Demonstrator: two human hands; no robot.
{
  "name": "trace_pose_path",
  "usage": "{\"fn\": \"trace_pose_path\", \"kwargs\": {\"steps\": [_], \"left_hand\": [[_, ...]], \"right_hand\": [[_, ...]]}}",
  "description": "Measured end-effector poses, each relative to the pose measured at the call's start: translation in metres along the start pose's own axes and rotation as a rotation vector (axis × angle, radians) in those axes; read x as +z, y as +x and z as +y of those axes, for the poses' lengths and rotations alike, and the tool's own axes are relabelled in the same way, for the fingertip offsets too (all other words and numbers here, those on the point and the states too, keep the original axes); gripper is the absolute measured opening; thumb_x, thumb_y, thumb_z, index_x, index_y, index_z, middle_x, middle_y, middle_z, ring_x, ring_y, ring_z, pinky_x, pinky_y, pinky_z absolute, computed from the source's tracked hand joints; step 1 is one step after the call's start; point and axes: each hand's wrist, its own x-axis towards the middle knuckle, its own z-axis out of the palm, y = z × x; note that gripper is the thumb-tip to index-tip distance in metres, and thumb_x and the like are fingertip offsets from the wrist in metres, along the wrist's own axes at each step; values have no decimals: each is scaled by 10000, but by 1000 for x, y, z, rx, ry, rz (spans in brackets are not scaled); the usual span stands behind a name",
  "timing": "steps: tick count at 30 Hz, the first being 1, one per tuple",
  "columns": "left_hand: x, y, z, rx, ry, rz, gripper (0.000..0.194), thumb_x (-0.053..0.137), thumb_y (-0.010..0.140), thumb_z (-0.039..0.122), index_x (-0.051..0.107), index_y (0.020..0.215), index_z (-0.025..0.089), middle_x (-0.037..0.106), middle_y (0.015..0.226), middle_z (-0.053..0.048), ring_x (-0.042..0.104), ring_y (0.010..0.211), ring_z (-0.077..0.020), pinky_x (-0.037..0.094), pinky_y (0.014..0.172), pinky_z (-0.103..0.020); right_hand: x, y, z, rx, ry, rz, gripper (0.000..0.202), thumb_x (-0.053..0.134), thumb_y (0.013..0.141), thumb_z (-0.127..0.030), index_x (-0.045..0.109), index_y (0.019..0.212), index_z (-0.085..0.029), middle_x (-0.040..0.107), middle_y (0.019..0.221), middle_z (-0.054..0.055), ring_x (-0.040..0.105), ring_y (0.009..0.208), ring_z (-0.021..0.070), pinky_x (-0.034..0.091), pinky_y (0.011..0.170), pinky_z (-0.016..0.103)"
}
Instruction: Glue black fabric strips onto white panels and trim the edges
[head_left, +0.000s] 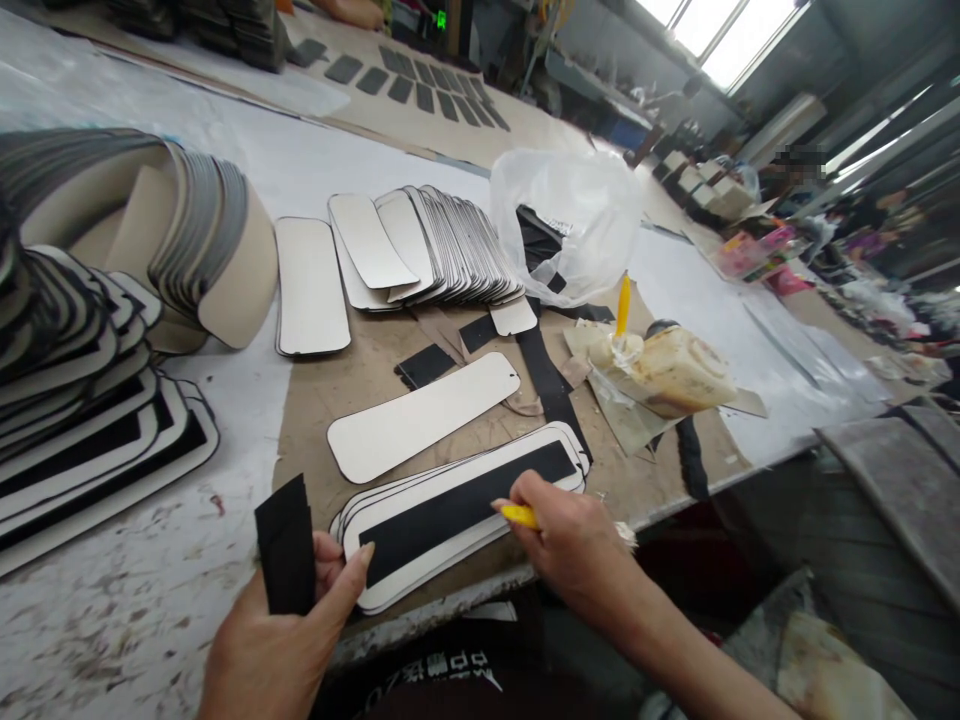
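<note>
The right hand (577, 545) is closed around a yellow brush handle (519, 516); only a short stub of it shows past the knuckles, and what may be pale bristles peeks out on the far side of the fist, too blurred to be sure. The left hand (281, 640) pinches a bundle of black fabric strips (285, 545) upright between thumb and fingers, its wrist cut off by the frame edge. Between the hands, at the near edge of the surface (247, 420), lies a short stack of long rounded white panels (457, 505), the top one carrying a matte black strip down its middle. Just beyond it rests a single bare panel (420, 415), smooth and slightly glossy. A glue-crusted pot (667, 370) with a second yellow brush stands to the right. A crumpled clear plastic bag (570, 225) partly hides dark pieces inside it. Fanned piles of panels (435, 245) lie further back.
</note>
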Motion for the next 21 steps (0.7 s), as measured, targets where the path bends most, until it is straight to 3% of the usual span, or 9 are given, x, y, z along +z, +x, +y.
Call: {"fn": "trace_pose_path", "kwargs": {"steps": [3, 6, 15, 21], "left_hand": [[0, 2, -2, -3, -23, -37, 404, 620, 531, 565, 542, 756, 239, 567, 593, 25, 558, 606, -207, 419, 584, -292], [-1, 2, -3, -5, -58, -65, 414, 630, 534, 566, 545, 764, 232, 577, 616, 20, 556, 614, -203, 426, 583, -284], [-1, 4, -5, -12, -117, -64, 372, 665, 551, 519, 560, 753, 225, 588, 606, 24, 573, 629, -209, 430, 584, -278], [-1, -4, 4, 23, -206, -14, 379, 682, 541, 514, 568, 738, 210, 559, 579, 38, 546, 581, -180, 415, 561, -260]], "right_hand": [[12, 13, -28, -35, -88, -108, 148, 448, 909, -279, 496, 792, -202, 628, 671, 2, 607, 576, 157, 262, 470, 252], [20, 24, -31, 36, -212, -181, 120, 435, 913, -252, 513, 841, -195, 657, 711, 27, 637, 599, 182, 247, 445, 263], [8, 26, 44, 333, -513, -167, 82, 481, 888, -245, 507, 902, -169, 662, 713, 75, 666, 631, 248, 304, 443, 252], [-7, 20, 65, 371, -486, -88, 133, 444, 904, -313, 501, 869, -198, 650, 672, 60, 642, 591, 222, 270, 457, 257]]}}
